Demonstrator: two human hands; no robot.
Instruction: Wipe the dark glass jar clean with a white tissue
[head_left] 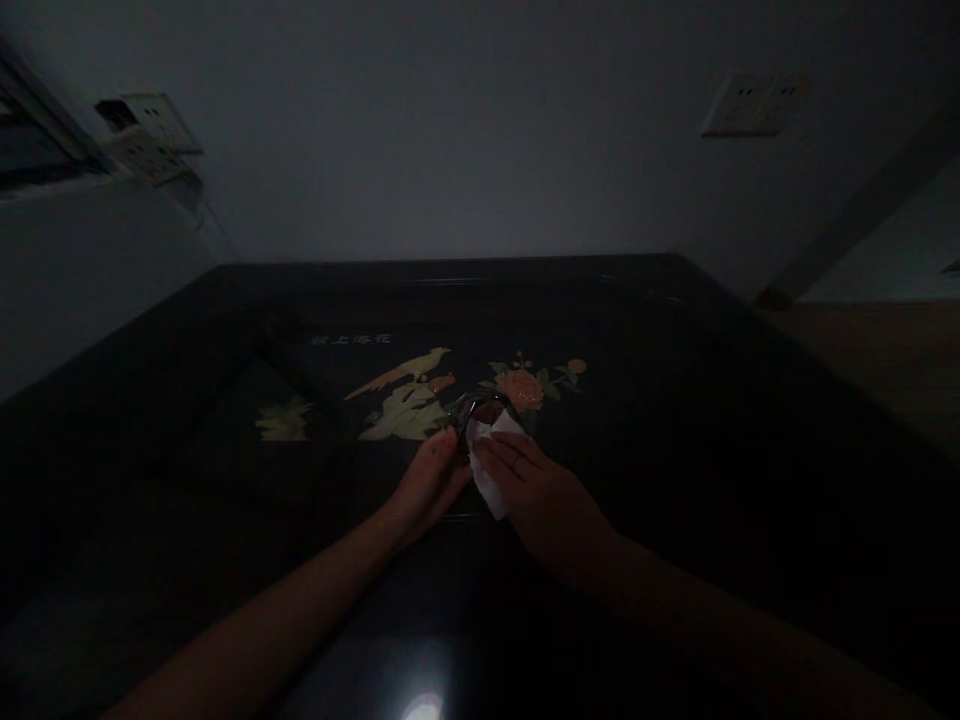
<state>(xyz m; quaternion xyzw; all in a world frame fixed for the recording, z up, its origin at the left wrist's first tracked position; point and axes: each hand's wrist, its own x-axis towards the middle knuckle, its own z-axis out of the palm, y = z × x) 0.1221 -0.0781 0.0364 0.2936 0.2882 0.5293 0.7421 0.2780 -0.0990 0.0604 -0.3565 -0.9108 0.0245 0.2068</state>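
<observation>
A small round vessel (465,402) with a dark, shiny, glass-like rim is held over the middle of the table; the dim light hides its exact kind. My left hand (431,475) is closed around its left side, thumb near the rim. Between the fingers of my right hand (532,490) is a white tissue (489,490), pressed into the vessel's opening and hanging down over its near side. A ring shows on one right finger. The vessel's underside and most left fingertips are hidden.
The dark glossy table (300,285) bears a picture of a bird (409,370), flowers (520,388) and leaves. Behind it rises a pale wall with a socket plate (754,105) at right and sockets (161,120) at left. A light reflection lies on the near tabletop.
</observation>
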